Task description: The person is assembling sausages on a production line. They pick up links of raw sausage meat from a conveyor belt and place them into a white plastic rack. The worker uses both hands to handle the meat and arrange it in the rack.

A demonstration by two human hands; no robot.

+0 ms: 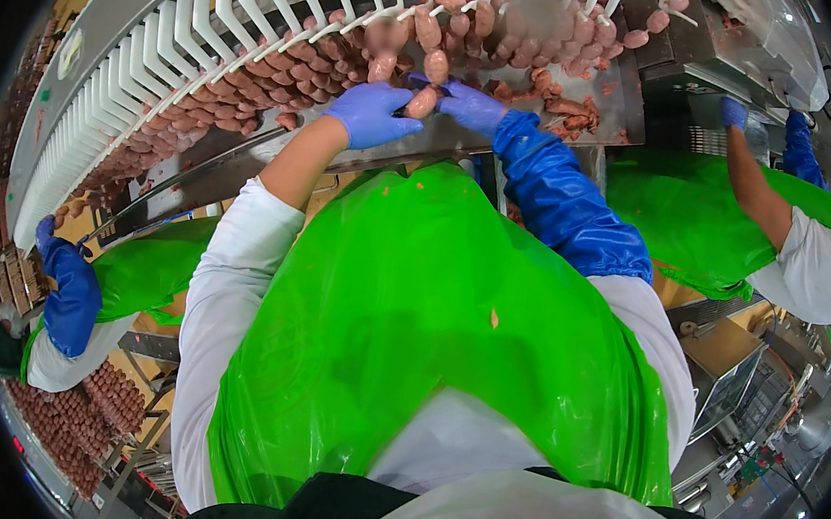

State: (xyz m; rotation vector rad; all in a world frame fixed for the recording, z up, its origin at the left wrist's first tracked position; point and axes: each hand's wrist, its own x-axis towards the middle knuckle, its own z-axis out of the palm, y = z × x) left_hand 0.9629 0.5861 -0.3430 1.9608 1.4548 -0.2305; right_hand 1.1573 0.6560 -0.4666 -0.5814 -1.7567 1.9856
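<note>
A string of pink sausage links [436, 66] hangs down from a white hook of the curved rack. My left hand [376, 117], in a purple glove, is closed around the lowest link [421, 102], which lies between its thumb and fingers. My right hand [473, 107], gloved alike with a blue sleeve above it, reaches in from the other side. Its fingers are closed at the string just above that link; the tips are partly hidden. Both hands are over the metal table [425, 143], close to its near edge.
White hooks [222, 12] line the rack, with many sausage strings [243, 90] hanging along it. Loose meat scraps [569, 111] lie on the table to the right. Co-workers in green aprons [697, 218] stand on both sides; machinery [709, 63] is at the far right.
</note>
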